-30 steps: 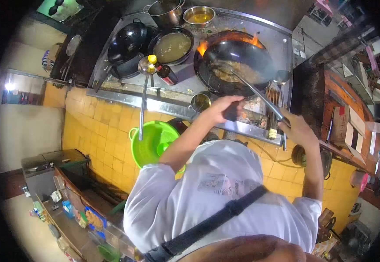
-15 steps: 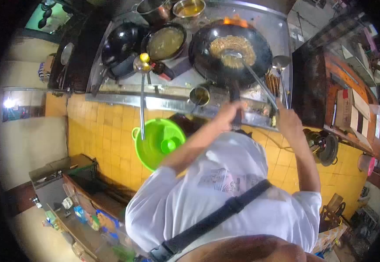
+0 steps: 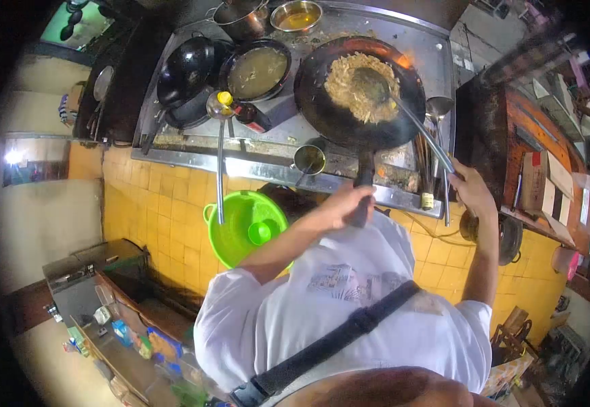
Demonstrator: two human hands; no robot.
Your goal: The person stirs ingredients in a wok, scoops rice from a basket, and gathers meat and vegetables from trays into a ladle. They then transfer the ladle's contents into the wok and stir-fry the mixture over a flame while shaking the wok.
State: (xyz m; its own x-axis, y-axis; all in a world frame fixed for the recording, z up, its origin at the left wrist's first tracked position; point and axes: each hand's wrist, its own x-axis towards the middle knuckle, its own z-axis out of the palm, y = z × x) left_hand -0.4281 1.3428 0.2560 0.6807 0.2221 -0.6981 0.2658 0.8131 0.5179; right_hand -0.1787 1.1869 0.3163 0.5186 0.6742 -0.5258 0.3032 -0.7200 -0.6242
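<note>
Shredded or noodle-like food point(image 3: 349, 74) lies in a black wok point(image 3: 315, 112) on the stove. My left hand point(image 3: 343, 207) is closed around the wok's dark handle, close to my shirt. In my right hand point(image 3: 472, 190) is the long metal handle of a ladle point(image 3: 413, 119), whose bowl rests on the food. Orange flame point(image 3: 404, 60) shows at the wok's far right rim. Right of the wok, a second ladle point(image 3: 439, 106) sits near a bundle of thin sticks.
Left of the wok stand a pan of cloudy liquid point(image 3: 259, 71), a dark bottle point(image 3: 251, 117) and another black wok point(image 3: 185, 71). A metal mug point(image 3: 308, 159) is near the stove's front edge. Below it, a green basin point(image 3: 230, 234) stands over the yellow tiled floor point(image 3: 166, 203).
The ladle's bowl has moved over the food, and my right hand has shifted right and slightly down. The wok looks tilted differently, its handle lower; the flame appears farther right.
</note>
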